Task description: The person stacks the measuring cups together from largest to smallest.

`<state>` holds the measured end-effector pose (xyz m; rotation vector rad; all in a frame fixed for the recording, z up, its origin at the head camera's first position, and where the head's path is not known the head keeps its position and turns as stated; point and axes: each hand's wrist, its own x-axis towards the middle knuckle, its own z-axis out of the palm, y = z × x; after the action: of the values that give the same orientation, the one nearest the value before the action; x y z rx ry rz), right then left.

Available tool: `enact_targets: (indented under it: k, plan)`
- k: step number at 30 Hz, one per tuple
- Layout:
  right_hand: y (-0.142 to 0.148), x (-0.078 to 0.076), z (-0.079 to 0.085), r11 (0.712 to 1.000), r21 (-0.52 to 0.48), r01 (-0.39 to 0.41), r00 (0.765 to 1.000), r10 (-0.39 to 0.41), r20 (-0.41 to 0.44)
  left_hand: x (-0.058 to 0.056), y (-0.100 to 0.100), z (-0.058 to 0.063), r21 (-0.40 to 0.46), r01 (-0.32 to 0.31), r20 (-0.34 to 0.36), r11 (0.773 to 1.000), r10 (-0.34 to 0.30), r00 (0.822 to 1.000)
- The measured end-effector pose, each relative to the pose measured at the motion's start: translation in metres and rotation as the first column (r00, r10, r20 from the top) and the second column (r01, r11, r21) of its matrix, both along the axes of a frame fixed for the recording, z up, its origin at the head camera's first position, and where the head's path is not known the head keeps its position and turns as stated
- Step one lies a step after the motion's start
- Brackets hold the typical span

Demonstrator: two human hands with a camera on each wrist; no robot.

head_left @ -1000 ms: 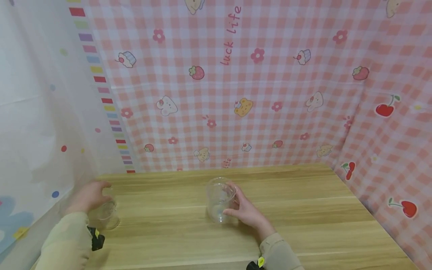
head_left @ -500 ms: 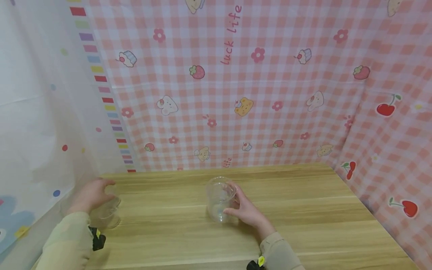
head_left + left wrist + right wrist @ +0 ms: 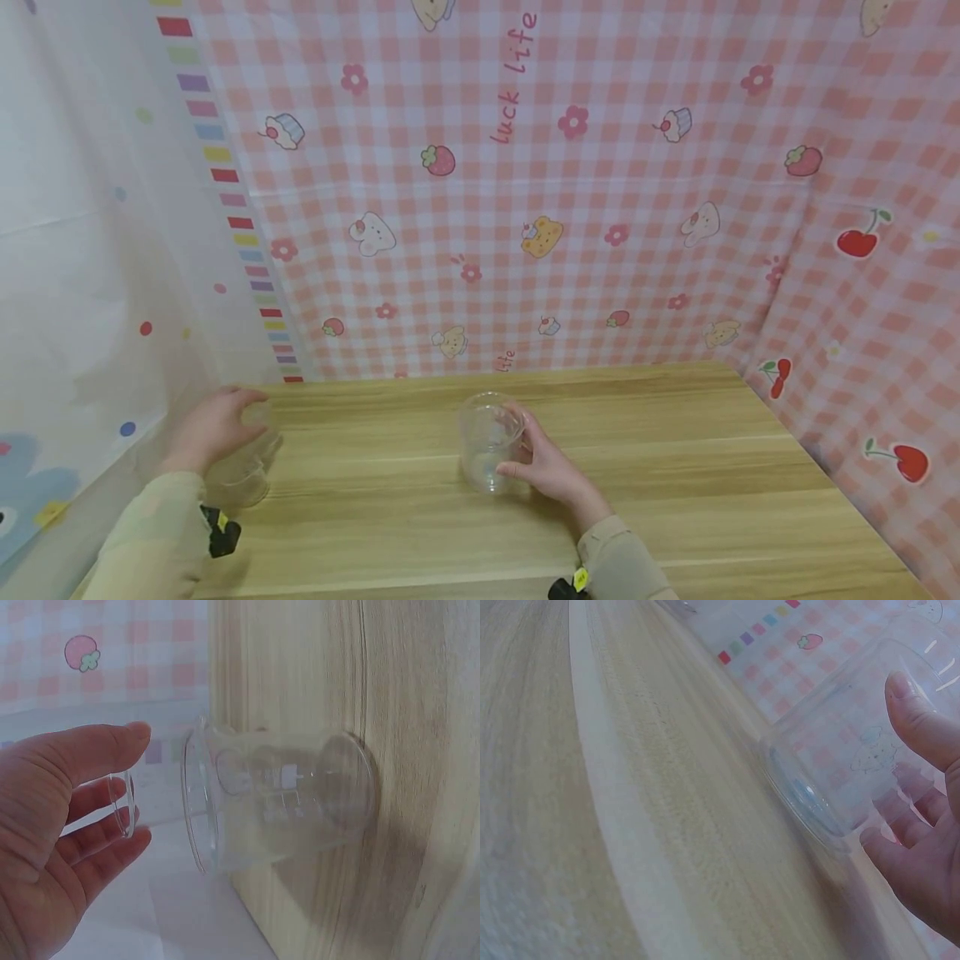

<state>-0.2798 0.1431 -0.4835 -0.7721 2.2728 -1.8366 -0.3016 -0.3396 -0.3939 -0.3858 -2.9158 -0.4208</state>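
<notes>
In the left wrist view, my left hand (image 3: 82, 825) holds a small clear glass piece with a round rim (image 3: 130, 810) between thumb and fingers. Its full shape is hard to make out. Beside it a clear glass beaker (image 3: 289, 799) with white markings stands upright on the table, its mouth towards the hand. The head view has the left hand (image 3: 213, 429) above and behind that beaker (image 3: 243, 483). Near the table's middle, my right hand (image 3: 551, 467) grips the side of a larger clear cylindrical container (image 3: 480, 450), thumb in front. That container stands upright on the wood.
The wooden table (image 3: 390, 533) runs back to a pink checked cloth (image 3: 465, 192) hung behind it. White cloth (image 3: 67, 250) hangs close by the left hand, and checked cloth with cherries (image 3: 877, 358) borders the right edge.
My left hand has moved slightly up and to the right, with the small glass piece, above the beaker. The right hand and its container have stayed in place.
</notes>
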Motion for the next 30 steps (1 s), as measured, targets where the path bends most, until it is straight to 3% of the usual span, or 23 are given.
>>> enact_targets:
  k: [7, 30]
  plan:
    - [0.001, -0.001, -0.003, 1.000, 0.003, 0.008, 1.000, -0.008, -0.002, -0.001, 0.008, -0.002, -0.007, 0.038, -0.071, 0.999, -0.038, 0.997]
    - [0.001, -0.001, -0.002, 1.000, 0.004, 0.004, 1.000, -0.004, -0.005, 0.002, 0.040, 0.001, -0.048, 0.119, -0.187, 0.992, -0.126, 0.974]
